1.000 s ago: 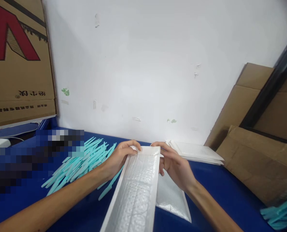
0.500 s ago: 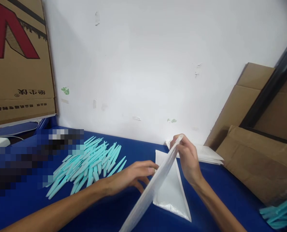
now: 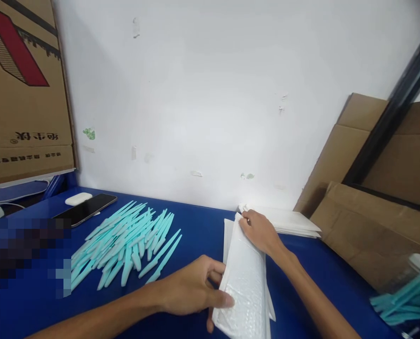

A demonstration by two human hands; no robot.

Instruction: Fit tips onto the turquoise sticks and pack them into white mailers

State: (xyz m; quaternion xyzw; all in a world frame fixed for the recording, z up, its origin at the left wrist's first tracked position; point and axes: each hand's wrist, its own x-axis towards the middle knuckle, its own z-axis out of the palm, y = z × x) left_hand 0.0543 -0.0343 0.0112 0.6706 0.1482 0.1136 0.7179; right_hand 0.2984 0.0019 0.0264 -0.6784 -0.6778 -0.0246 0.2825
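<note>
Padded envelope pinched at both ends

The envelope (image 3: 248, 278) is in both hands above the blue table (image 3: 203, 226), its far end against the right hand and its near end angled toward the wearer. The left hand (image 3: 189, 289) is partly closed, thumb on the white face near the lower left edge, other fingers curled around behind. The right hand (image 3: 261, 230) is closed in a pinch on the far end.

It looks light and floppy, likely to bend under its own length; the glossy skin may be a little slippery, so the flat seams and corners should give the surest hold. (Squeezing mid-face would probably only dent the padding.) The surface is puckered with small bubbles.

Beneath lies a second white mailer (image 3: 227, 235), flat and mostly hidden. Beyond the right hand is a stack (image 3: 296, 223) of smooth white ones, near creased brown cardboard (image 3: 358, 230).

To the left spread slim, tapered teal tools (image 3: 125, 240), apparently hard plastic, with a glossy phone (image 3: 93, 208) and a rounded white case (image 3: 78, 198) behind. More fill a clear jar (image 3: 413, 268) at far right.
</note>
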